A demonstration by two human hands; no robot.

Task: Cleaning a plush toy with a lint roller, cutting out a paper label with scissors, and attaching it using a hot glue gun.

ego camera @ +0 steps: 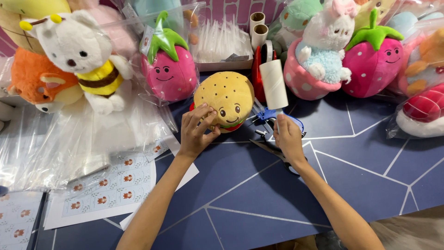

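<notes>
A burger-shaped plush toy with a smiling face lies on the dark blue table. My left hand grips its lower left edge, fingers curled around the bun. My right hand holds the blue handle of a lint roller, whose white roll stands upright just to the right of the burger. A pair of scissors lies on the table under my right wrist.
Behind stand two pink strawberry plush toys, a bee-striped bear, a rabbit in a pink cup and a red tape dispenser. Clear plastic bags and sticker sheets lie at left.
</notes>
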